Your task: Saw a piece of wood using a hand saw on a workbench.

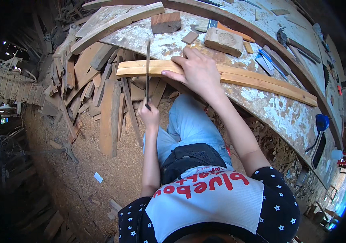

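Note:
My left hand point(149, 116) is closed round the handle of a handsaw point(148, 87), its narrow dark blade seen almost edge-on. The blade crosses the left end of a pale, gently curved wooden strip point(262, 81); how deep it sits in the wood cannot be made out. This strip lies along the near edge of the worktable, its left end sticking out past the edge. Gripping it from above, my right hand point(197, 73) has its thumb on the near side and its fingers over the far side, to the right of the blade.
The paint-spotted worktable point(274, 113) carries a carved wooden block point(223, 41), a reddish block point(165, 23), a hammer point(298, 44) and a blue tape measure point(322, 121). A long curved beam point(258, 34) spans its far side. Offcuts point(110, 117) pile up below left; a fan point(5, 152) stands beyond.

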Available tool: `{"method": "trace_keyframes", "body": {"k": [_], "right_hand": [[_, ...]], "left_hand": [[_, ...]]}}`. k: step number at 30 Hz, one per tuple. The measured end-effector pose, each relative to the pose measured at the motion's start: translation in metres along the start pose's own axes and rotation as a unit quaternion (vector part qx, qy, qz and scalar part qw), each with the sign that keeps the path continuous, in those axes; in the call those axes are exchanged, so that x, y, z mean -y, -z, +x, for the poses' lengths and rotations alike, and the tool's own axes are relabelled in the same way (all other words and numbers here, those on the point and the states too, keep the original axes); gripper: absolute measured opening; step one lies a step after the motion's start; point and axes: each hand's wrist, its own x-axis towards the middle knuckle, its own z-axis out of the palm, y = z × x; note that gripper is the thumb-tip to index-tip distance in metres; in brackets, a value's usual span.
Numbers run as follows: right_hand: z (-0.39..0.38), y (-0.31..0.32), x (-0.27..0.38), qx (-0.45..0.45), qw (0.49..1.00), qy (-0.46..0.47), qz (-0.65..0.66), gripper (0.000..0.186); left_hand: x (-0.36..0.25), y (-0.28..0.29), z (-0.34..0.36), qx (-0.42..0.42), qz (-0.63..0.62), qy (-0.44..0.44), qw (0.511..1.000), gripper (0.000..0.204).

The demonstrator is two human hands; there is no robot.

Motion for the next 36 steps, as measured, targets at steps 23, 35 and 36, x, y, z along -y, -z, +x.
{"method": "trace_keyframes", "body": {"k": [23,35,36], "right_hand": [[0.003,0.005,0.007,0.027,0.999,-0.023,0.014,0.049],[0.007,0.008,0.009,0.055,0.998,-0.04,0.014,0.05],[0.005,0.006,0.009,0.052,0.998,-0.035,0.014,0.05]], "left_hand": [[0.008,0.002,-0.02,0.006,-0.038,0.018,0.999,0.041],[0.012,-0.01,-0.01,-0.008,-0.061,0.029,0.998,0.038],[0.018,-0.011,-0.016,-0.011,-0.062,0.026,0.998,0.038]]}}
